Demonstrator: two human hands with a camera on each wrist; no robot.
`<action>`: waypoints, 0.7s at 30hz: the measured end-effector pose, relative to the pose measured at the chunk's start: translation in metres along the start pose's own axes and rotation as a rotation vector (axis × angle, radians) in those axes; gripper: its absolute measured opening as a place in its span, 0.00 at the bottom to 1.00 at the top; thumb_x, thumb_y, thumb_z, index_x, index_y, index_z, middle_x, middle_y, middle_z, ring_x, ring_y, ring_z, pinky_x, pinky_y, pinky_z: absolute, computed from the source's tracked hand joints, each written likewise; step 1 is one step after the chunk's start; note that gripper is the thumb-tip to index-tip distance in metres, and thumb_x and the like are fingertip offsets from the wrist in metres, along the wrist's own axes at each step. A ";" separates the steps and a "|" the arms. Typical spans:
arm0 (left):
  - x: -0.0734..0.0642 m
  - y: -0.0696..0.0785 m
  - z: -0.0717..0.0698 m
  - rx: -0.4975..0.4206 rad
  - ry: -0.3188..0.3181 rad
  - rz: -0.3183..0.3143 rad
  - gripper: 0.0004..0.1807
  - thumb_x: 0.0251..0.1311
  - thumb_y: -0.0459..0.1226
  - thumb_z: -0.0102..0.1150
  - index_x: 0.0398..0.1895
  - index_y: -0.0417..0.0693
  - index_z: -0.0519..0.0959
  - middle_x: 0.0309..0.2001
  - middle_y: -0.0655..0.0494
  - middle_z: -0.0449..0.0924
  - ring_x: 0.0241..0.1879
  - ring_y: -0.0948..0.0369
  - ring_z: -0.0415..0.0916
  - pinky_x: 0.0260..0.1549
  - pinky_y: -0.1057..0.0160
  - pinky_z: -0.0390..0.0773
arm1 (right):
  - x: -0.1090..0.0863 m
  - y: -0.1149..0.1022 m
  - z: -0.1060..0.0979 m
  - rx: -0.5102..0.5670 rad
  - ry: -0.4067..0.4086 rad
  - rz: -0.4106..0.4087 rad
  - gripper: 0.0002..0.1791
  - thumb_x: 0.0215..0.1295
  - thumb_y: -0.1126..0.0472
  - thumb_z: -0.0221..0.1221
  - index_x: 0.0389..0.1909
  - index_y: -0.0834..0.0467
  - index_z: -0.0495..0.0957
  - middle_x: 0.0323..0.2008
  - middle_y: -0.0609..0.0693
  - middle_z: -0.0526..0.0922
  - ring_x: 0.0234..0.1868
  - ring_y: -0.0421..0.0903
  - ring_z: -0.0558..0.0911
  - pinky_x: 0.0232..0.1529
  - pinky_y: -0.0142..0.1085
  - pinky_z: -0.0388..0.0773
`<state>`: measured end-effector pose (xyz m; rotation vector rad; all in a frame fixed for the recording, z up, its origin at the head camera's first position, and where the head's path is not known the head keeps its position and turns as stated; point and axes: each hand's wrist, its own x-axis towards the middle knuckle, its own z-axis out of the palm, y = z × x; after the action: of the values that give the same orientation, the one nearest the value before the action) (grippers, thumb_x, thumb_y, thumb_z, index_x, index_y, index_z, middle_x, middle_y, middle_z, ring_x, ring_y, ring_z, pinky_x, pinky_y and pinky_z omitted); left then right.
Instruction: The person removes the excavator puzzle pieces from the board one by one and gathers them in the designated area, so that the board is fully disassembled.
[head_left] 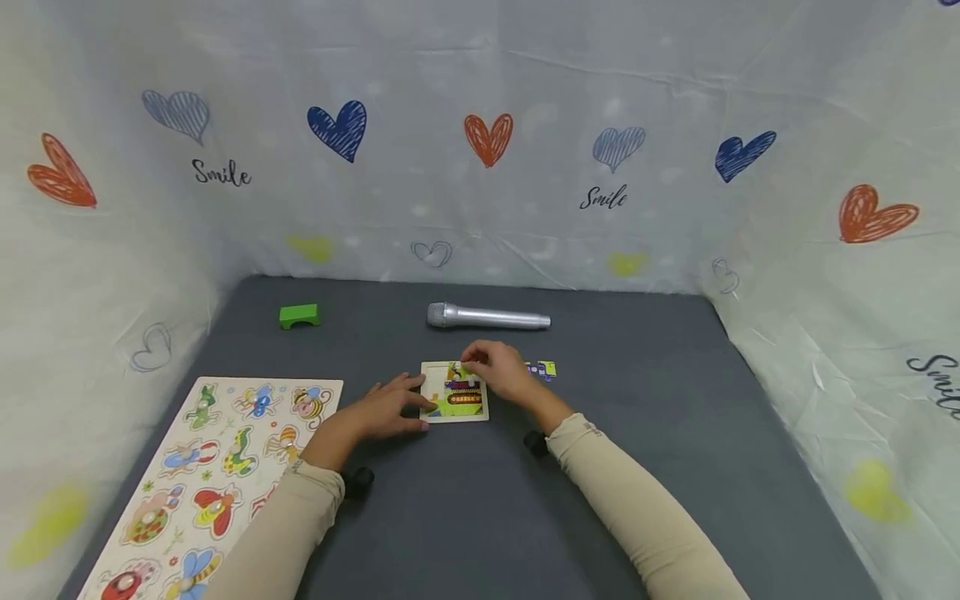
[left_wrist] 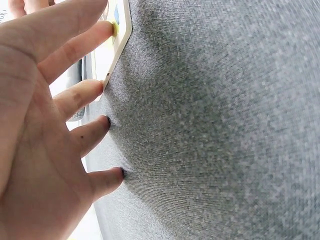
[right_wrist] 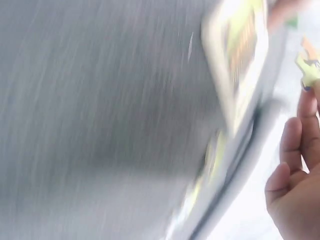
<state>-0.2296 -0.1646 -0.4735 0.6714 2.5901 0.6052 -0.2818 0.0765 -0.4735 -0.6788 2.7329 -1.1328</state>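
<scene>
A small jigsaw tray [head_left: 459, 419] with a pale wooden frame lies mid-table, partly filled with colourful pieces. At its left edge is my left hand [head_left: 384, 410], fingers spread, with fingertips touching the frame and others resting on the table cloth. My right hand [head_left: 498, 371] is over the tray's upper right part. In the right wrist view it pinches a yellow and orange puzzle piece [right_wrist: 311, 70] between thumb and fingers. Loose puzzle pieces [head_left: 546, 369] lie right of the tray, partly hidden behind the right hand.
Behind the tray lies a silver microphone [head_left: 491, 317]. A green arched block [head_left: 299, 316] sits at the back left. A large insect puzzle board [head_left: 247, 408] covers the left side, partly under the left forearm. White printed sheets [head_left: 525, 217] wall in the table.
</scene>
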 end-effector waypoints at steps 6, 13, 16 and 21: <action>-0.006 -0.005 -0.005 0.007 0.022 0.000 0.20 0.62 0.47 0.63 0.56 0.52 0.82 0.73 0.41 0.57 0.74 0.37 0.44 0.62 0.26 0.46 | -0.009 0.027 -0.024 -0.075 -0.010 0.077 0.03 0.66 0.59 0.61 0.37 0.54 0.82 0.33 0.45 0.83 0.33 0.40 0.78 0.37 0.35 0.74; -0.006 -0.007 -0.005 0.012 0.023 -0.011 0.20 0.61 0.47 0.63 0.56 0.52 0.82 0.73 0.40 0.57 0.74 0.37 0.44 0.62 0.26 0.46 | -0.020 0.040 -0.021 -0.127 -0.079 0.059 0.04 0.66 0.59 0.62 0.37 0.54 0.84 0.30 0.43 0.84 0.29 0.36 0.77 0.38 0.37 0.72; -0.005 -0.006 -0.003 0.006 0.026 0.003 0.20 0.61 0.47 0.63 0.56 0.52 0.82 0.73 0.40 0.57 0.73 0.36 0.44 0.62 0.26 0.46 | -0.023 0.042 -0.019 -0.167 -0.048 0.058 0.03 0.65 0.59 0.62 0.36 0.53 0.84 0.30 0.42 0.84 0.30 0.37 0.78 0.44 0.41 0.72; 0.000 -0.003 0.002 -0.008 0.022 0.023 0.21 0.62 0.47 0.63 0.56 0.52 0.81 0.73 0.40 0.57 0.73 0.37 0.44 0.62 0.26 0.46 | -0.028 0.046 -0.021 -0.245 -0.018 0.086 0.02 0.64 0.58 0.63 0.35 0.51 0.84 0.32 0.43 0.85 0.36 0.42 0.82 0.53 0.49 0.70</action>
<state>-0.2295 -0.1666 -0.4766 0.6965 2.6019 0.6328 -0.2787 0.1309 -0.4919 -0.5868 2.8824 -0.7787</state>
